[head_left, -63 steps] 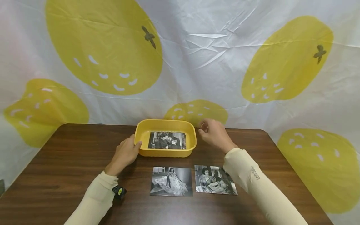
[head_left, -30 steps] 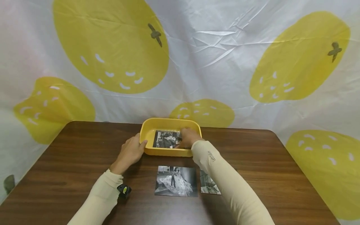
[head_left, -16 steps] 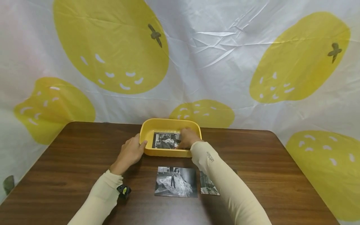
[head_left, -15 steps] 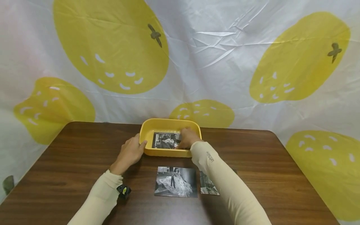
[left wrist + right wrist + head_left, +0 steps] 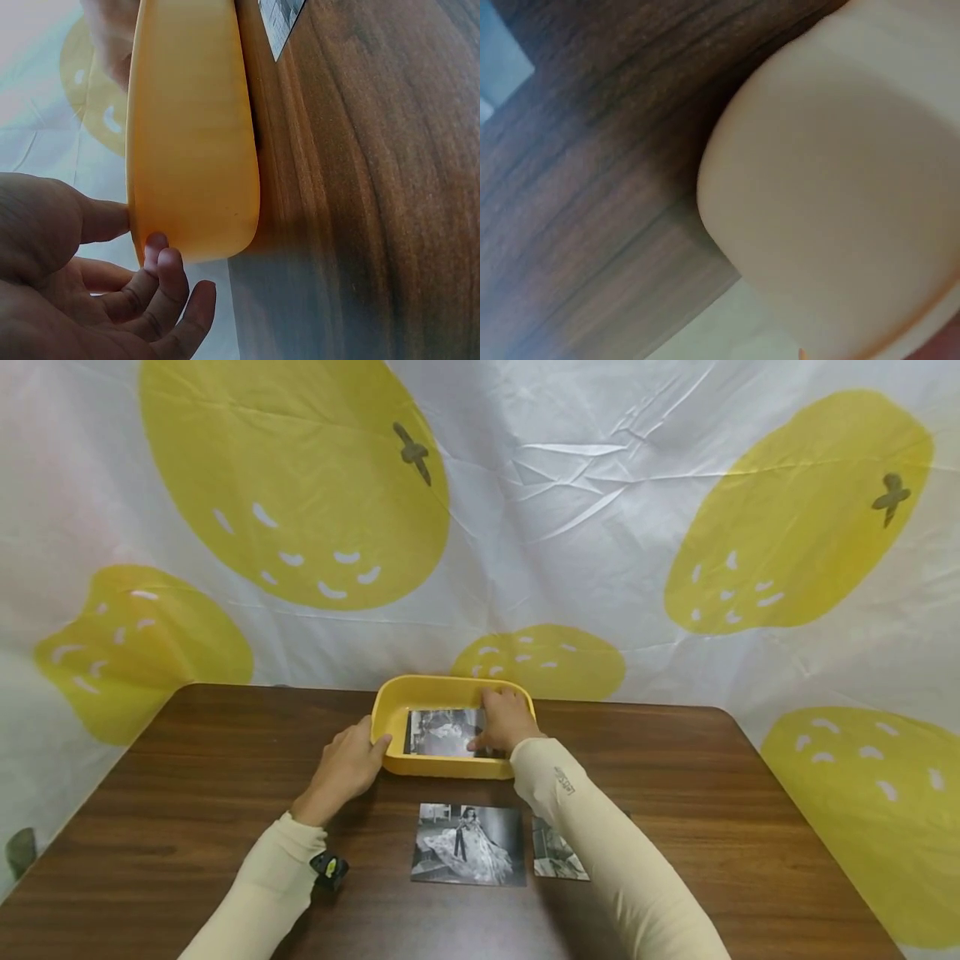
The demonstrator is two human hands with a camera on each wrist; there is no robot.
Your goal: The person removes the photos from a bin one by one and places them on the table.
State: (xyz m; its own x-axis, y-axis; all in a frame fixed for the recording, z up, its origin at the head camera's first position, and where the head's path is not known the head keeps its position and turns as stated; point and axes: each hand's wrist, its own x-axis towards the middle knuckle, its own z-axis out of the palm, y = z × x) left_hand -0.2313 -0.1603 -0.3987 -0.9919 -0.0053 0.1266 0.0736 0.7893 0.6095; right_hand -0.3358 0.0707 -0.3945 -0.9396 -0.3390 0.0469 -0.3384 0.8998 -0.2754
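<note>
Yellow plastic, that was the tray [image 5: 397,758], sitting at the middle of the bench [image 5: 187,793] toward its far edge. The left hand [image 5: 345,768] was against the tray's left end: thumb [image 5: 97,219] on the rim, the fingers [image 5: 169,274] loosely curved beside the near-left corner wall, half open, wrapped round nothing. The right hand [image 5: 506,720] was down inside the tray, laid over the right end of a black-and-white photo [image 5: 442,732] that lay on the tray floor. Its fingers were bent down onto the print; whether they pinched its edge or only pressed on it could not be told, and the right wrist view showed only tray wall and wood, blurred.

Dark brown wood grain covered the bench. Near the front, two more photos lay flat side by side: a dress photo [image 5: 468,844] just in front of the tray, and a second print [image 5: 557,858] half hidden under the right sleeve [image 5: 600,852]. A small black clip-like thing [image 5: 328,870] sat by the left sleeve [image 5: 262,893]. Behind it all hung a creased white sheet [image 5: 570,527] printed with big yellow fruit.
</note>
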